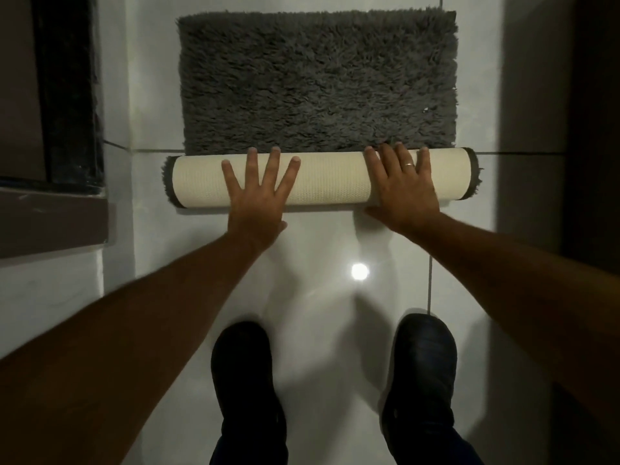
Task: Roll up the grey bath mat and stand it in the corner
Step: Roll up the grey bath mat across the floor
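Flat and spread wide, the left hand (256,193) presses on the cream roll (322,181) of the one grey bath mat (318,82), half rolled on the white floor (318,263). Further right, the right hand (401,189) lies open on it too, wearing one ring (408,165). Two dark shoes (248,380) stand below.

Left hand (258,193), right hand (401,186) flat, fingers spread, arms outstretched.
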